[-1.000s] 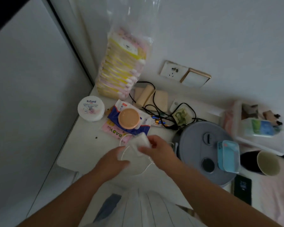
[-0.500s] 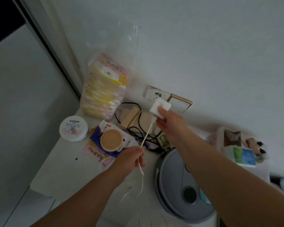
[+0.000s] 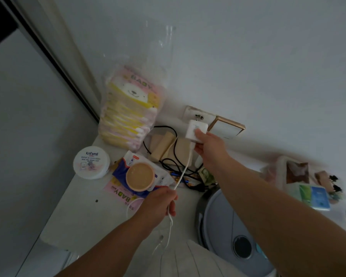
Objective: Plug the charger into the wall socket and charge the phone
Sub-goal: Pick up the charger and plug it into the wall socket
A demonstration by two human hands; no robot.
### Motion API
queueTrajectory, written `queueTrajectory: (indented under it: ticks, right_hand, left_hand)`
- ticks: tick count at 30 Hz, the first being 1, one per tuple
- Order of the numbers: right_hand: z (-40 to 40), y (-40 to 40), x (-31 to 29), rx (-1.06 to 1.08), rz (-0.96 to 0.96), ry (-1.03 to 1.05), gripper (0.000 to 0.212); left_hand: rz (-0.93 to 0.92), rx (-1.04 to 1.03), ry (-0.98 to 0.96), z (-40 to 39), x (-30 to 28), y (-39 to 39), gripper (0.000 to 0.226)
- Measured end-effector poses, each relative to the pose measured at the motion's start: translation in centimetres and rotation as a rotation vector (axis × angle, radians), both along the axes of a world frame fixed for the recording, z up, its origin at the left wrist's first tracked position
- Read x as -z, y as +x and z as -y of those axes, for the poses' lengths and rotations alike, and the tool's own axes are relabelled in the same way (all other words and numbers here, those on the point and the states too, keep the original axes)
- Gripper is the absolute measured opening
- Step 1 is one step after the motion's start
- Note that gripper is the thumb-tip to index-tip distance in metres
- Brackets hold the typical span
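Right hand (image 3: 209,148) pinches white charger (image 3: 195,131) at wall socket (image 3: 198,116), plug face toward wall. Left hand (image 3: 160,202) grips white cable (image 3: 185,168) running diagonally down over tabletop (image 3: 84,220).

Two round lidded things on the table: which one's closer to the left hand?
The peach-lidded container, just above the left hand; the white Enfamil jar sits farther left.

- A home, likely a bedroom corner with a baby's things.
- Left of the left hand (image 3: 160,202): a cream tub (image 3: 91,162) and stacked baby wipes (image 3: 128,110).
- Beyond the right hand (image 3: 210,148): a wall socket (image 3: 198,114).
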State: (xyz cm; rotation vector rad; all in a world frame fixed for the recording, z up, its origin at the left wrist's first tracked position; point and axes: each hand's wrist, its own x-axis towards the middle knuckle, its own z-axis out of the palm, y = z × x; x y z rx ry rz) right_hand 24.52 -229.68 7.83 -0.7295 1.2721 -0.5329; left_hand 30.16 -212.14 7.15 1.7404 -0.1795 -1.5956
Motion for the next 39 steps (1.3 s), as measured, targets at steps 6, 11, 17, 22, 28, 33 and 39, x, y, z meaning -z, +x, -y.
queueTrajectory:
  ticks: [6, 11, 17, 22, 28, 33, 39]
  right_hand:
    - [0.0, -0.1, 0.3, -0.004, 0.006, -0.032, 0.045]
    - [0.0, 0.2, 0.2, 0.003, -0.002, -0.044, 0.041]
    - [0.3, 0.9, 0.3, 0.064, -0.03, -0.035, 0.027]
    - [0.6, 1.8, 0.3, 0.11, -0.121, -0.008, 0.016]
    - [0.9, 2.1, -0.2, 0.142, -0.176, 0.011, 0.022]
    - [1.4, 2.1, -0.7, 0.161, -0.166, 0.025, 0.026]
    - [2.0, 2.6, -1.1, 0.176, -0.18, 0.044, 0.025]
  left_hand:
    - [0.013, 0.025, -0.013, -0.1, -0.1, 0.3, 0.028]
    - [0.002, 0.032, 0.008, 0.0, -0.3, 0.3, 0.027]
    - [-0.001, 0.046, 0.024, 0.2, -0.5, 0.4, 0.027]
    - [-0.006, 0.062, 0.021, 0.3, -0.7, 0.6, 0.026]
    - [-0.009, 0.071, 0.017, 0.4, -0.8, 0.8, 0.026]
    - [-0.016, 0.103, 0.011, 0.6, -0.8, 0.7, 0.026]
    - [-0.031, 0.112, 0.019, 0.9, -0.4, 0.8, 0.026]
